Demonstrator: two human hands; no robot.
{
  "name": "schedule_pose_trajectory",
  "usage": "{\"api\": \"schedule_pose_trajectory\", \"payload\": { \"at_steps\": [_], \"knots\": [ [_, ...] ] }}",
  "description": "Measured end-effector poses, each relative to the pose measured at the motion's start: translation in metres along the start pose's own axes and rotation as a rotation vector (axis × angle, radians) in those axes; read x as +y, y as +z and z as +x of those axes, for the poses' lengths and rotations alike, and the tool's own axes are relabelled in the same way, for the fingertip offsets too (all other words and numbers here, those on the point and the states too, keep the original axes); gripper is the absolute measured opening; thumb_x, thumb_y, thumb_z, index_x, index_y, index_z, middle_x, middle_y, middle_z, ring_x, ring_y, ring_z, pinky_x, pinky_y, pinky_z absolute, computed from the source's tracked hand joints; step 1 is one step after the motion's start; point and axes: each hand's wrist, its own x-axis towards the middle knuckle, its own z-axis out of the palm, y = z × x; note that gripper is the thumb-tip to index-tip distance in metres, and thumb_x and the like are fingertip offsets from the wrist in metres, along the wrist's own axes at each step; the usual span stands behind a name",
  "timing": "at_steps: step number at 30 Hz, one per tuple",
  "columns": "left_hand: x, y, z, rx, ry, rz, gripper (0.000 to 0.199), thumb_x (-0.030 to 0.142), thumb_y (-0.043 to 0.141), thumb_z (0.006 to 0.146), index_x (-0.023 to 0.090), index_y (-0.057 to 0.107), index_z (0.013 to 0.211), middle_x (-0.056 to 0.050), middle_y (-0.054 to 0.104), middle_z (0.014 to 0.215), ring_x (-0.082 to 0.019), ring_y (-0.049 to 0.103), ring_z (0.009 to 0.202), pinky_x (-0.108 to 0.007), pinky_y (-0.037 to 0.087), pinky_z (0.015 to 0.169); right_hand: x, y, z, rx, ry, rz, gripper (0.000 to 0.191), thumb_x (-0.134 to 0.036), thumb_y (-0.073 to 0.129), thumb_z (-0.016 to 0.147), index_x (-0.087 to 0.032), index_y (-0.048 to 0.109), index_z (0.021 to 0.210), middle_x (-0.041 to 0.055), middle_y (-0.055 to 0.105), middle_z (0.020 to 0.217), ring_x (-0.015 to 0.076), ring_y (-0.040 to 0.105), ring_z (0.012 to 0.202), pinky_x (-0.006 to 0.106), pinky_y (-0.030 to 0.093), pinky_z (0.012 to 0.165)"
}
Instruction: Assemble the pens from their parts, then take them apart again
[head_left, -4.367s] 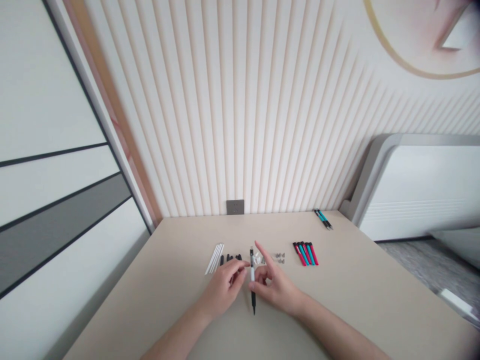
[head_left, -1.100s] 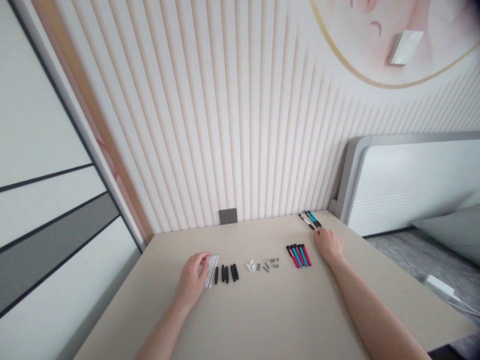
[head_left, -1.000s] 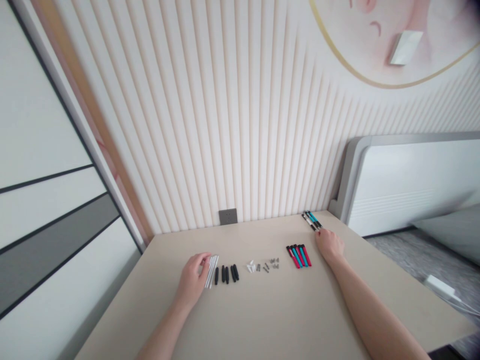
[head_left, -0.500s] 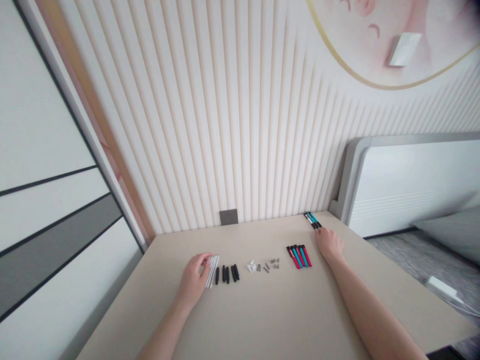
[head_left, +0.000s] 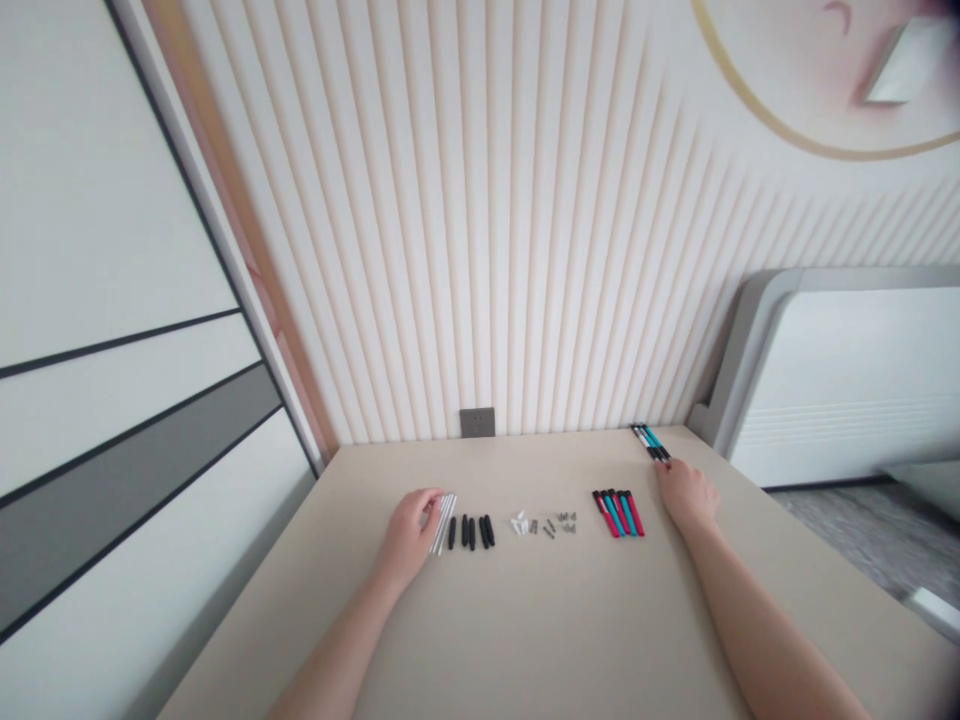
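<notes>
At the left of the row on the table (head_left: pixel 487 640), my left hand (head_left: pixel 409 535) rests against several thin white rods (head_left: pixel 445 522). Its thumb and index finger are apart at their upper ends. Beside the rods lie several short black grip-like barrels (head_left: pixel 472 532). At the far right, my right hand (head_left: pixel 688 492) has its fingers closed at the near ends of the assembled pens (head_left: pixel 651 442), which are black with white and teal parts. The fingertips are partly hidden there.
Small white cone-like tips (head_left: pixel 520 523), grey springs (head_left: pixel 549 528) and small metal pieces (head_left: pixel 568 522) lie mid-row. Several red and teal pen barrels (head_left: pixel 619 513) sit to their right. A ribbed wall with a dark socket (head_left: pixel 477 422) bounds the back; a bed headboard (head_left: pixel 862 370) stands right.
The whole scene has shifted a little to the right in view as the camera turned. Both hands keep about the same places beside the rods and the pens.
</notes>
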Motion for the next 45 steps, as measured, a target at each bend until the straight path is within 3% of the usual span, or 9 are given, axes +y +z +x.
{"api": "schedule_pose_trajectory", "payload": {
  "at_steps": [8, 14, 21, 31, 45],
  "knots": [
    [0.009, -0.001, -0.003, -0.061, -0.003, -0.008, 0.023, 0.029, 0.045, 0.093, 0.020, 0.065, 0.101, -0.006, 0.069, 0.096, -0.022, 0.063, 0.093, -0.037, 0.049, 0.086, -0.001, -0.007, -0.015, 0.021, -0.102, 0.044, 0.048, -0.048, 0.034, 0.093, -0.020, 0.071, 0.108, 0.0172, 0.071, 0.089, 0.0299, 0.067, 0.082, 0.035, 0.046, 0.064],
    [0.018, -0.002, -0.006, -0.118, 0.065, 0.028, 0.021, 0.025, 0.047, 0.093, 0.021, 0.066, 0.102, -0.006, 0.068, 0.099, -0.021, 0.060, 0.096, -0.038, 0.046, 0.090, -0.026, -0.011, -0.041, 0.126, -0.307, 0.143, 0.040, -0.044, 0.041, 0.092, -0.021, 0.072, 0.100, 0.0104, 0.072, 0.080, 0.0234, 0.064, 0.071, 0.028, 0.037, 0.058],
    [0.029, -0.007, -0.009, -0.260, 0.165, 0.103, 0.020, 0.025, 0.059, 0.086, 0.024, 0.066, 0.105, -0.005, 0.066, 0.105, -0.024, 0.056, 0.105, -0.040, 0.043, 0.093, -0.048, -0.003, -0.059, 0.107, -0.460, 0.171, 0.031, -0.039, 0.045, 0.092, -0.023, 0.071, 0.093, 0.0060, 0.072, 0.080, 0.0194, 0.063, 0.070, 0.026, 0.032, 0.057],
    [0.031, -0.008, -0.012, -0.339, 0.182, 0.151, 0.030, 0.030, 0.066, 0.081, 0.025, 0.063, 0.110, -0.004, 0.064, 0.111, -0.024, 0.055, 0.110, -0.041, 0.039, 0.099, -0.049, -0.003, -0.062, 0.081, -0.483, 0.152, 0.030, -0.039, 0.045, 0.092, -0.023, 0.070, 0.088, 0.0048, 0.072, 0.078, 0.0181, 0.062, 0.069, 0.024, 0.031, 0.057],
    [0.022, -0.010, -0.011, -0.305, 0.184, 0.158, 0.036, 0.031, 0.069, 0.078, 0.025, 0.063, 0.113, -0.005, 0.067, 0.110, -0.026, 0.057, 0.107, -0.042, 0.040, 0.097, -0.049, -0.004, -0.061, 0.040, -0.466, 0.163, 0.033, -0.040, 0.045, 0.092, -0.022, 0.072, 0.095, 0.0066, 0.073, 0.082, 0.0197, 0.064, 0.073, 0.025, 0.035, 0.059]
  ]
}}
